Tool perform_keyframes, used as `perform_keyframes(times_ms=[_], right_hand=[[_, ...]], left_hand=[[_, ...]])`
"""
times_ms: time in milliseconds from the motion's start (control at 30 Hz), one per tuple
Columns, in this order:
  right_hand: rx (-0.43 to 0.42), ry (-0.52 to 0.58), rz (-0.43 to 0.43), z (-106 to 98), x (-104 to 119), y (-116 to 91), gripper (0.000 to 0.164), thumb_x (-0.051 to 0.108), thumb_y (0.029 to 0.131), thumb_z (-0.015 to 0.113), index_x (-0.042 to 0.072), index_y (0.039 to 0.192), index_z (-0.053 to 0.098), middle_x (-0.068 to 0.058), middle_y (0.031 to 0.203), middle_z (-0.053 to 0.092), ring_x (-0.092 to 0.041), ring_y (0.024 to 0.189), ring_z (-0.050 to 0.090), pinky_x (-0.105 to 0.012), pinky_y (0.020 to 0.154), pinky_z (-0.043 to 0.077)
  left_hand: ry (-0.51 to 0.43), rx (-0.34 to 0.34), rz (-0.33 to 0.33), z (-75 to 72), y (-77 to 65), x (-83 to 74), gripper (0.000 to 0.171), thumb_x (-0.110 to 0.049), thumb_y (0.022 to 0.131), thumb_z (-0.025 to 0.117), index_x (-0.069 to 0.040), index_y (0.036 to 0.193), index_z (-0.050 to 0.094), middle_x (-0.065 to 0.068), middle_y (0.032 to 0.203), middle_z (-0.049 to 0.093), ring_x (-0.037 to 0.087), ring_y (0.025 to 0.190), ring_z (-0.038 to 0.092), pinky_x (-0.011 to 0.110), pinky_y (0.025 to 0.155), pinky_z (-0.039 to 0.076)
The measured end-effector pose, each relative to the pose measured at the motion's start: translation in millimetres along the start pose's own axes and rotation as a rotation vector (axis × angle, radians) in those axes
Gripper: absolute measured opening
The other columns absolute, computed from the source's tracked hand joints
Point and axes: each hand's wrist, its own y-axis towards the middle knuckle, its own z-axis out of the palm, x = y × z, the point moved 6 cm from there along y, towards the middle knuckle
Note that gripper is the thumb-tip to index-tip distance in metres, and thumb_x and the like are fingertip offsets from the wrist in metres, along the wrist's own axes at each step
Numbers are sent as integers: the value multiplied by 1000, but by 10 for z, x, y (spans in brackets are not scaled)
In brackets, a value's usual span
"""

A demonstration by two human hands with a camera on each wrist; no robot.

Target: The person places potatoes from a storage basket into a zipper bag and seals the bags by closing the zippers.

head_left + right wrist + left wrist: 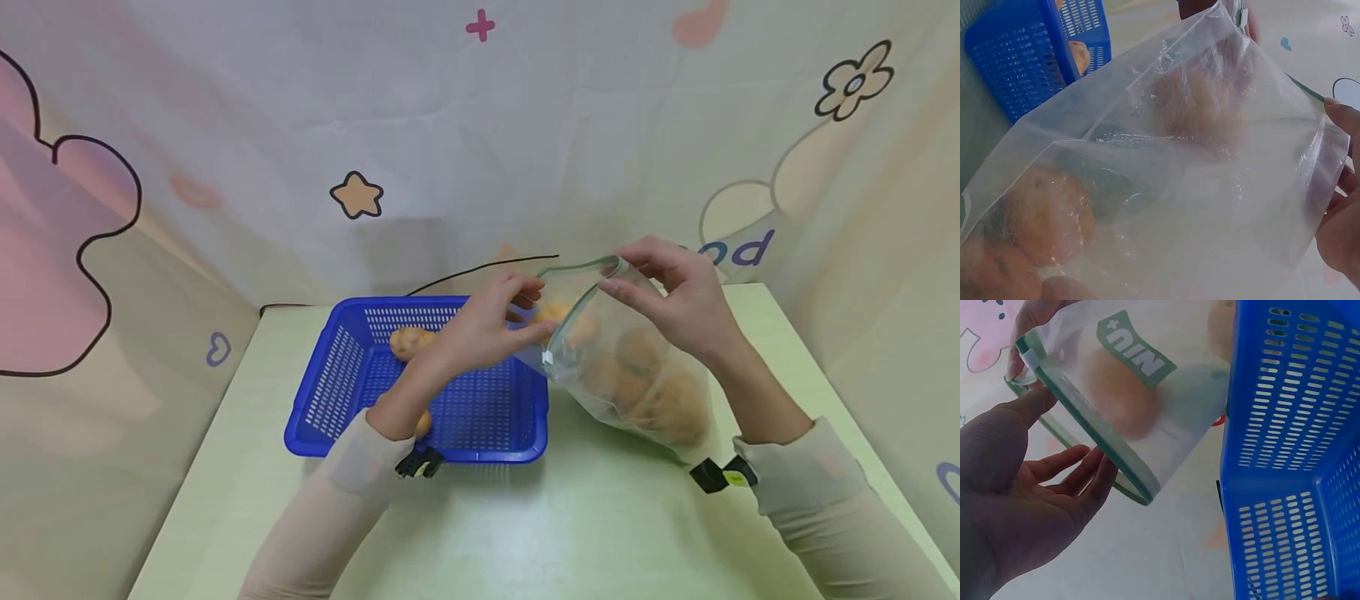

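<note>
A clear zip bag (611, 346) with a green-edged mouth and white slider (547, 357) leans to the right of the blue basket. Several potatoes (678, 408) lie in its lower part. Another potato (1119, 394) shows through the plastic close to the mouth, beside the printed green label (1138, 350). My right hand (686, 292) pinches the far right corner of the rim between thumb and fingers. At the opening, my left hand (487, 325) has loosely bent fingers, its thumb by the slider and its fingertips at the opposite edge, nothing gripped.
The blue plastic basket (480, 456) stands left of the bag, partly under my left forearm. Inside it are a potato (408, 342) at the back and one (423, 423) near the front, partly hidden by the wrist. A patterned curtain (480, 150) hangs behind the table (495, 542).
</note>
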Motion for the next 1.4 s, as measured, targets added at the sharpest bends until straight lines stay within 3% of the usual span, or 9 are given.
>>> perform_keyframes(times_ms=[300,500,700,900,1233,1400], right_hand=[[1,24,-12,15,-14,-3,25,-22,85,74,-9,106,74,-4,95,72,-13,79,60,-19,71,51],[-8,54,-14,13,-19,-2,25,-20,85,75,-8,106,75,-5,95,73,-14,77,60,-20,71,51],[-9,71,1,30,-22,0,24,-19,86,75,-7,106,76,-6,96,74,-15,79,61,-21,75,53],[-4,65,-4,34,-20,-6,24,-19,85,76,-8,106,75,-6,95,73,-15,79,60,-20,74,52],[-16,56,16,3,3,-18,23,-19,86,75,-6,105,76,-8,98,73,-16,83,62,-22,78,53],[-20,45,13,-6,4,-18,23,-18,86,76,-6,105,76,-7,100,73,-17,85,63,-22,80,54]], left_hand=[[-2,-134,-51,-305,-293,356,54,-37,103,72,-8,147,58,8,138,65,23,127,61,44,107,53],[135,-192,-166,-526,-462,798,63,-39,101,74,-8,151,54,11,146,58,30,137,54,49,114,47],[173,-158,-305,-612,-618,1274,68,-33,98,79,-6,153,51,14,154,51,36,145,46,55,119,40],[173,-112,-359,-601,-710,1565,70,-28,96,81,-2,153,50,20,157,47,41,149,40,58,122,33],[221,-107,-378,-538,-670,1840,63,-17,94,83,3,147,55,23,148,54,42,139,49,54,118,40],[379,-54,-405,-514,-679,1857,60,-21,93,84,1,144,61,23,142,58,48,135,49,63,110,43]])
